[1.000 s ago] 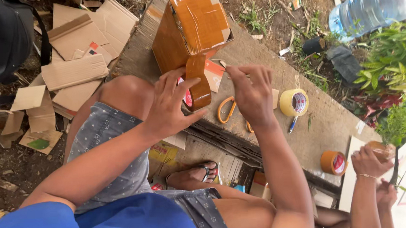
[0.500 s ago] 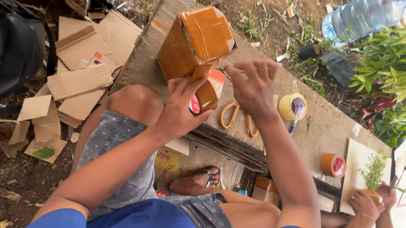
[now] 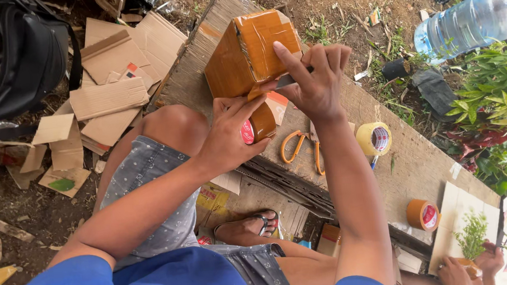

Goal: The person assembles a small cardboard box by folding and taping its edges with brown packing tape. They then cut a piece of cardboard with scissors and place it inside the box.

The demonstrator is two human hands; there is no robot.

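Note:
A cardboard box [image 3: 247, 50] wrapped in brown tape stands on a weathered wooden board [image 3: 397, 162] in front of my knee. My left hand [image 3: 226, 135] grips a roll of brown tape [image 3: 260, 124] just below the box, and a strip of tape runs from the roll up to it. My right hand [image 3: 317, 81] is closed on a small dark blade [image 3: 288, 79] whose tip meets that strip at the box's lower corner.
Orange-handled scissors [image 3: 297, 148], a pale tape roll [image 3: 374, 138] and a brown tape roll [image 3: 422, 214] lie on the board. Cardboard scraps [image 3: 106, 81] and a black bag [image 3: 15, 58] are at left, a water bottle [image 3: 471, 20] at top right. Another person's hands [image 3: 464, 267] hold a plant sprig.
My right hand has risen from beside the tape roll to the box's corner, with the blade now against the tape strip. The other person's hands have moved lower.

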